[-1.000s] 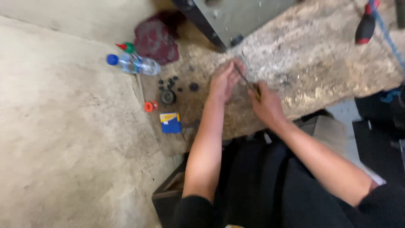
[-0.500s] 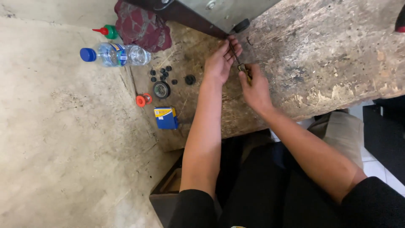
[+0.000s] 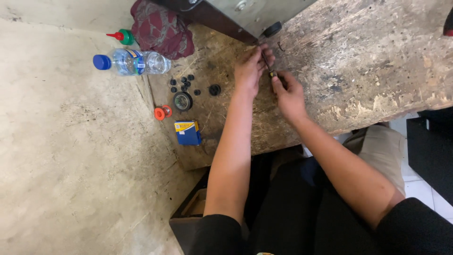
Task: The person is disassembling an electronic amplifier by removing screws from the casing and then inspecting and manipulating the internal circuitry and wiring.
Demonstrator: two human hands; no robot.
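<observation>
Scarred, stained wood fills the upper right of my frame: a worn workbench (image 3: 377,71) on which both of my hands meet just left of centre, near the top. My left hand (image 3: 249,71) reaches up with its fingers curled in at the lower edge of a grey metal machine housing (image 3: 255,12) that sits along the top of the picture. My right hand (image 3: 288,94) lies just beside it, to the right and slightly lower, closed around the yellowish handle of a thin screwdriver (image 3: 268,63). The dark shaft runs up and to the left from that fist, towards the fingertips of my left hand and the foot of the housing. Whether the left fingers pinch the shaft or only touch it, I cannot tell.

Left of the hands, on the darker end of the bench, lie several small black round parts (image 3: 184,84), a black ring-shaped part (image 3: 182,100), an orange reel (image 3: 163,112) and a small blue and yellow box (image 3: 188,132). Further up and left lie a clear plastic water bottle (image 3: 132,62) with a blue cap, on its side, a green bottle with a red nozzle (image 3: 121,36) and a crumpled dark red cloth (image 3: 163,29). A pale concrete floor (image 3: 71,165) takes up the left of the frame.
</observation>
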